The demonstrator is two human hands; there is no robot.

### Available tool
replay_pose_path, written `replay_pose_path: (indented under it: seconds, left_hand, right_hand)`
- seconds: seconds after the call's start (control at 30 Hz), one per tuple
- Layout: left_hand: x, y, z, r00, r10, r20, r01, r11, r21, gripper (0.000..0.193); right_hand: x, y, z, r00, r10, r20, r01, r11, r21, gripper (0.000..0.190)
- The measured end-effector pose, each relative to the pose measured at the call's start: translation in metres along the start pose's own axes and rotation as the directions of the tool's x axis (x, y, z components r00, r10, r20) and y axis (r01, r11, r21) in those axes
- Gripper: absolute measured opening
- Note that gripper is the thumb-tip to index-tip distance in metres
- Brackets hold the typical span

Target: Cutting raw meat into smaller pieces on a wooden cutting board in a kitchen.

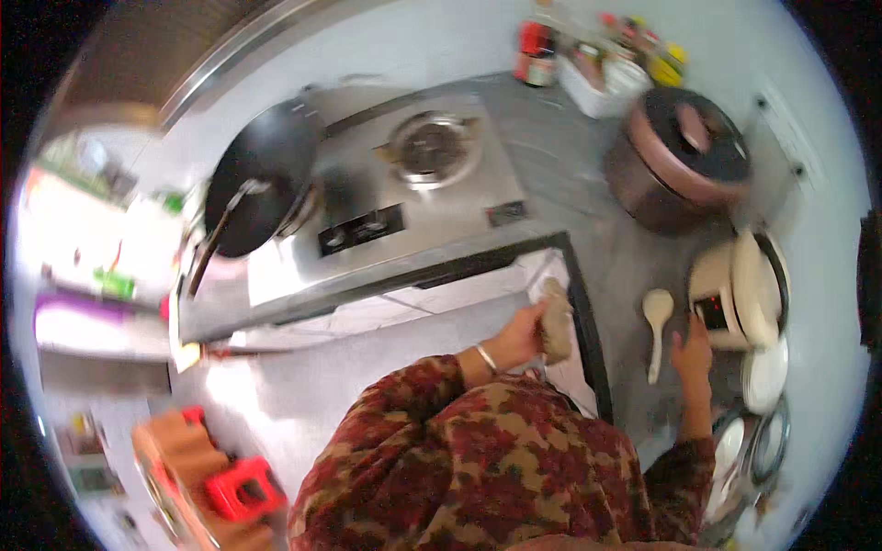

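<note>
Before the counter's inner edge, my left hand, with a bangle on its wrist, grips a beige cloth or pad; blur hides its exact kind. On the right, my right hand holds nothing, one finger raised at the front of a cream rice cooker, close to its dark panel with red lights. Whether the finger touches the panel cannot be told. Left of that hand a pale rice paddle lies on the grey counter. A larger dark cooker with a pinkish rim stands farther back.
A black wok with a long-handled utensil sits on the left of the steel gas hob. Sauce bottles and a white basket stand behind. White plates are at the right, a red stool at lower left.
</note>
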State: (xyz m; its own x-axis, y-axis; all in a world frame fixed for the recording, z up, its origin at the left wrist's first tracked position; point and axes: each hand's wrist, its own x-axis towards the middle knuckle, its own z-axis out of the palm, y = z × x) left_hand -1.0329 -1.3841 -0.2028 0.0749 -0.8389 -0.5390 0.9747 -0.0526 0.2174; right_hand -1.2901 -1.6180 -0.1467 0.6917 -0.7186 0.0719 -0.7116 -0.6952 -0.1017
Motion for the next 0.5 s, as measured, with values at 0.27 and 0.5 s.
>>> replay_pose_path:
  seconds: [0.27,0.5]
  left_hand:
    - [-0.027,0.006,-0.024,0.973,0.211,-0.089,-0.202,0.975,0.094,0.046]
    - [-0.104,0.013,-0.002,0.9,0.406,-0.16,-0.362,0.899,0.245,0.043]
  right_hand:
    - [0.007,-0.152,0.012,0.886,-0.44,0.147,0.255,0.726,0.638,0.05]
    - [0.022,-0.261,0.033,0.74,-0.672,-0.014,0.295,0.306,0.905,0.052]
